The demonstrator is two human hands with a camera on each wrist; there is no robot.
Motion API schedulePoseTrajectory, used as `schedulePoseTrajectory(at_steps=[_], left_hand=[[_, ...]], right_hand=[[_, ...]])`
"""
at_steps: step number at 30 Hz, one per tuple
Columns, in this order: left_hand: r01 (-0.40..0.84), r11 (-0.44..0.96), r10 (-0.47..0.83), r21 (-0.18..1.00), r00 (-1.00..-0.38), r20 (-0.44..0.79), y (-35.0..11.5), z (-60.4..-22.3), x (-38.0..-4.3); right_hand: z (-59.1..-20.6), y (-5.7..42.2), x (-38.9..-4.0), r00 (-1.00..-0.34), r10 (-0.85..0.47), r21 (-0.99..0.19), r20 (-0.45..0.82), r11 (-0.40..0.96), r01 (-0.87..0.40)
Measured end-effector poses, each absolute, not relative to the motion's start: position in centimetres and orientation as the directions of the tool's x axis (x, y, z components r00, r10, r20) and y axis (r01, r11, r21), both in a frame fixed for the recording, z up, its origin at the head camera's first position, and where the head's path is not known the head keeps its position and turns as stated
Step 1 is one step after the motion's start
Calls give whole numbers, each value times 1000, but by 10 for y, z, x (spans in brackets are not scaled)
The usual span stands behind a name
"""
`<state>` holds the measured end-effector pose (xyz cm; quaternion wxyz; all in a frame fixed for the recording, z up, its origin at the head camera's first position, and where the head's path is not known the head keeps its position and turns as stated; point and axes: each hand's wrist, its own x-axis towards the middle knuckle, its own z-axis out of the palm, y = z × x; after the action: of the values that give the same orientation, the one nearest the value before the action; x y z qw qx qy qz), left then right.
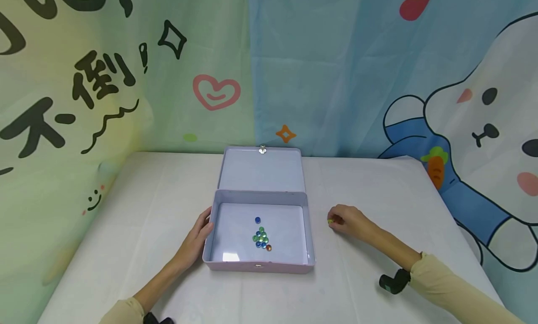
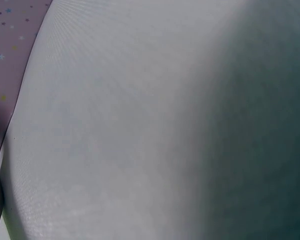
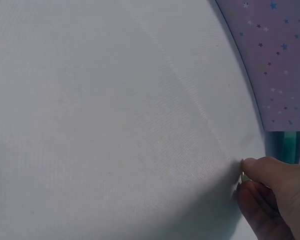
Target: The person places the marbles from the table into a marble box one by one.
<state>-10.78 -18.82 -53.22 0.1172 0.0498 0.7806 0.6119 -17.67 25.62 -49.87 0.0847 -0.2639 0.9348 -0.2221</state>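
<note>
A lilac box (image 1: 311, 240) stands on the white table with its lid (image 1: 261, 170) tipped back. Inside lies a loose cluster of glass marbles (image 1: 261, 235), several green and blue and one amber, with a lone blue marble (image 1: 258, 220) farther back. My left hand (image 1: 194, 240) rests against the box's left wall, fingers lying along it near the rim. Off to the right of the box, my right hand (image 1: 349, 220) pinches a small yellow-green marble (image 3: 245, 177) between thumb and fingers, low over the cloth. Those fingers mostly cover the marble.
A white cloth (image 1: 176, 179) covers the table, with a crease to the right of the box. Behind hangs a printed curtain (image 1: 319, 72) with a cartoon rabbit. A black wrist camera (image 1: 395, 282) sits on the right forearm beside the sleeve.
</note>
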Motion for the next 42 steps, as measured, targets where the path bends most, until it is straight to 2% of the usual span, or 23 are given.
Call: schedulePoseTrajectory(at_steps=[31,36,42], left_hand=[[-73,244,220,967,-967,-128,-186,-530,-108],[-77,245,222,966,-966,-133,-187,-531,-108],[-65,245,217,967,-969,-120,-187,-533,-108]], right_hand=[[-505,256,-170,-871,-491,-445,14,777,-446],[-500,257,-171,-868,-497,-488,13,754,-439],[-479,253,-180,-879,-462,-598,114,675,-432]])
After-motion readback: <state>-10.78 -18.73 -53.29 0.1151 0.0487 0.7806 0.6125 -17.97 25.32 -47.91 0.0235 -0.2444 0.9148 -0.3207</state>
